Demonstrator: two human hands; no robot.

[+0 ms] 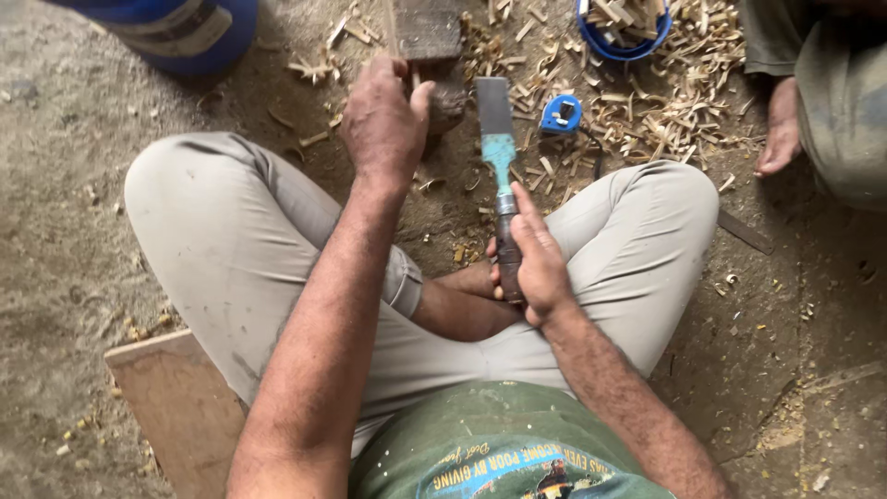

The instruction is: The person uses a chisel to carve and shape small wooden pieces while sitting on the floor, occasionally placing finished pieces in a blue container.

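I sit cross-legged on the ground in grey trousers. My right hand (534, 263) grips the dark handle of a wide chisel (497, 139) with a teal shank, its blade pointing away from me. My left hand (383, 120) is closed around a small piece of wood, pressing it down against a dark wooden block (430, 37) in front of me. The chisel blade lies just right of that block, above the wood shavings.
Wood shavings (647, 111) cover the ground ahead. A blue tape measure (561, 113) lies near the chisel, a blue bowl of wood bits (624, 23) further back. Another person's bare foot (781, 129) is at the right. A flat board (180, 407) lies beside my left leg.
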